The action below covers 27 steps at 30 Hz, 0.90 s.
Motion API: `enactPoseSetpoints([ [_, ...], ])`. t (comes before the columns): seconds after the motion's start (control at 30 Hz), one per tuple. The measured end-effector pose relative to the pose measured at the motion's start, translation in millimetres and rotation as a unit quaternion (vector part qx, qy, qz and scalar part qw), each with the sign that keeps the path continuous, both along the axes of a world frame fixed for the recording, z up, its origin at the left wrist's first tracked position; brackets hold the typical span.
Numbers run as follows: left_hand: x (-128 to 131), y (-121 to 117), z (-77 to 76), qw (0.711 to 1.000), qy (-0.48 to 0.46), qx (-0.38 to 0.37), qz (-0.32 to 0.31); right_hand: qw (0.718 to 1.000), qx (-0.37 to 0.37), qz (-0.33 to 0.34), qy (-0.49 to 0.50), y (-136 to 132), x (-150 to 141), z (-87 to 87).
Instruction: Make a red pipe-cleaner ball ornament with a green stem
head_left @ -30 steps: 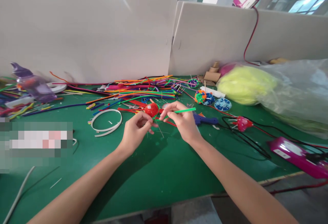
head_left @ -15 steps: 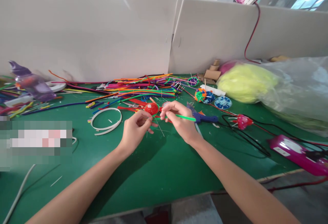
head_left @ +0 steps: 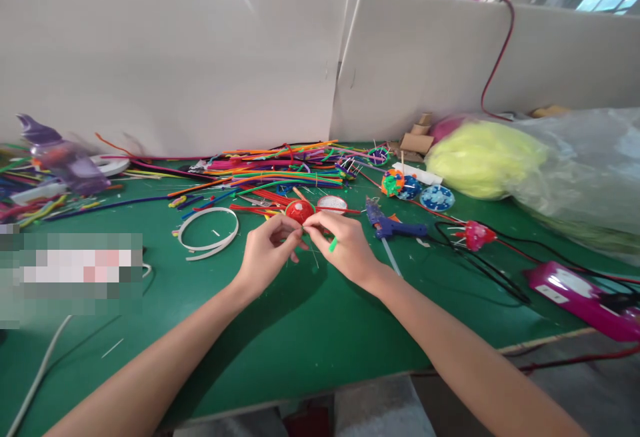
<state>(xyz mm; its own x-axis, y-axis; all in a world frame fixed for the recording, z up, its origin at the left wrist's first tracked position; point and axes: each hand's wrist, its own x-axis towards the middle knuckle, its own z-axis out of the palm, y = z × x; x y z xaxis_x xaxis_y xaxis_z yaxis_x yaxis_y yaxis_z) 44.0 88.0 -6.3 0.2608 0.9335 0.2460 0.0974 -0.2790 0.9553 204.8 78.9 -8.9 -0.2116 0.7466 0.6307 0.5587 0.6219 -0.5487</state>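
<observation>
A red ball [head_left: 299, 210] with a pale spot sits at the fingertips of my left hand [head_left: 275, 238], whose thumb and fingers are closed at its lower side. A thin green strand runs along the ball's edge. My right hand [head_left: 345, 240] pinches close beside the left one, fingertips nearly meeting under the ball. From the right palm sticks a short end of a green pipe cleaner [head_left: 333, 244]; its rest is hidden by the fingers. Thin pale sticks poke out below the hands. Just behind the right hand stands a small round white-filled dish [head_left: 332, 204] with a red rim.
A blue glue gun [head_left: 400, 228] lies on the right, its black cord trailing to a magenta power strip [head_left: 575, 294]. Coloured pipe cleaners [head_left: 280, 167] are heaped behind. Decorated balls [head_left: 437, 198], a white strip coil [head_left: 207, 234], a purple bottle [head_left: 67, 160] and a bagged yellow bundle [head_left: 483, 160] surround the workspace.
My right hand has turned and moved in to the left hand, fingertips now together. The long green pipe cleaner end that stuck out rightward now shows only as a short stub. The dish is uncovered.
</observation>
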Motion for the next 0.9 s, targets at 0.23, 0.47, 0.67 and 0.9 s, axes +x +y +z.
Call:
enactPoseSetpoints([
  [0.23, -0.1, 3.5, -4.9, 1.0, 0.001, -0.005, -0.014, 0.999, -0.006, -0.016, -0.032, 0.7, 0.2, -2.1],
  [0.47, -1.5, 7.1, -6.5, 0.993, 0.086, 0.076, 0.026, 0.995, 0.02, -0.036, -0.092, 1.0, 0.5, -7.0],
  [0.67, -2.9, 8.6, -10.2, 0.996, 0.062, 0.068, 0.018, 0.994, 0.036, -0.04, -0.094, 3.5, 0.4, -13.8],
  [0.9, -2.5, 9.7, -13.0, 0.997, 0.043, 0.056, 0.02, 0.99, 0.052, -0.017, -0.133, 6.5, 3.2, -14.1],
])
